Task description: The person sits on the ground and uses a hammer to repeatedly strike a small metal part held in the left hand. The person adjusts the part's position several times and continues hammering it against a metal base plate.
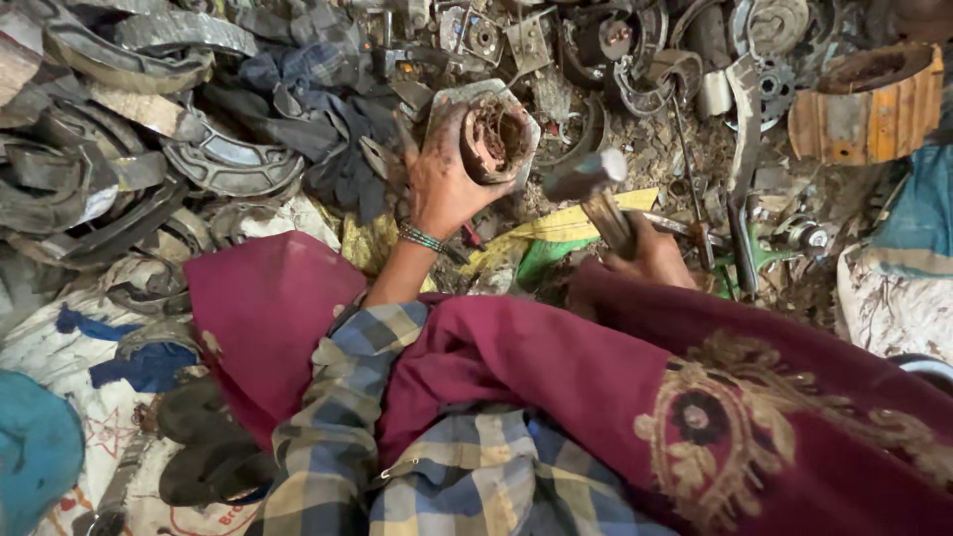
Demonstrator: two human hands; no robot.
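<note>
Head view: one motor stator (493,139), one hammer (588,179).

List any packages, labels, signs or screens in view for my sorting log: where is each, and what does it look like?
No screens or signs are in view.
Printed sack: flat on the ground at lower left, white woven fabric with red and dark markings, partly covered by dark scraps.
Patterned cloth or bag: right edge, whitish with a grey-brown print; its kind is unclear.
Yellow wrapper-like sheet: crumpled between the left hand and right hand; no print visible.
</note>
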